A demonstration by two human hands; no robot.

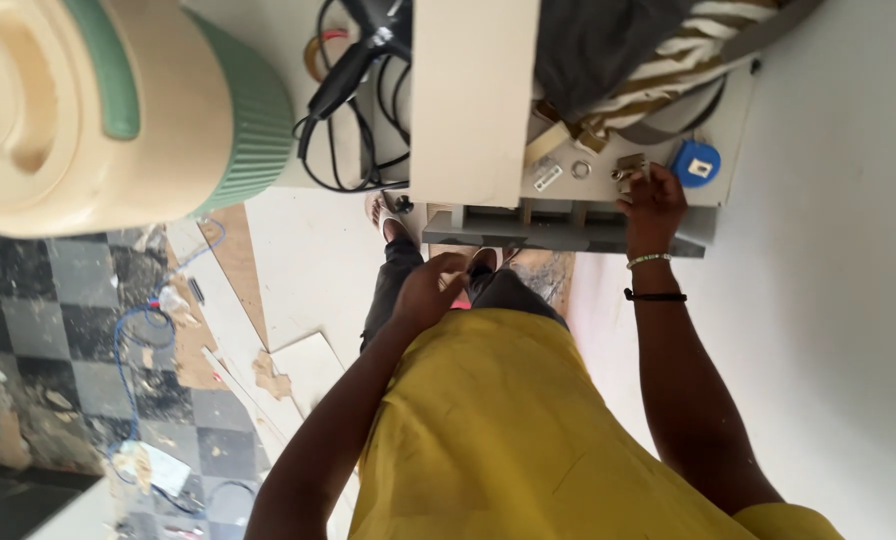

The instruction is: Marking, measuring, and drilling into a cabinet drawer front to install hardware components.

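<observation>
My right hand [654,198], with two bands on the wrist, reaches onto the edge of a white tabletop [733,110]. Its fingertips close on a small metal fitting [628,166]. A blue round tape measure [695,163] lies just right of the hand, and a metal washer [580,170] and a small label lie to its left. My left hand [426,292] is curled at my waist, above my dark trousers [393,280] and yellow shirt [498,430]. Something pink shows by its fingers; whether it holds anything is unclear.
A cream plank [473,100] lies across the table beside dark and striped fabric [618,50] and black cables [353,110]. A cream and green jug [98,100] looms at the upper left. Boards, scraps and a blue cable [128,350] litter the checkered floor.
</observation>
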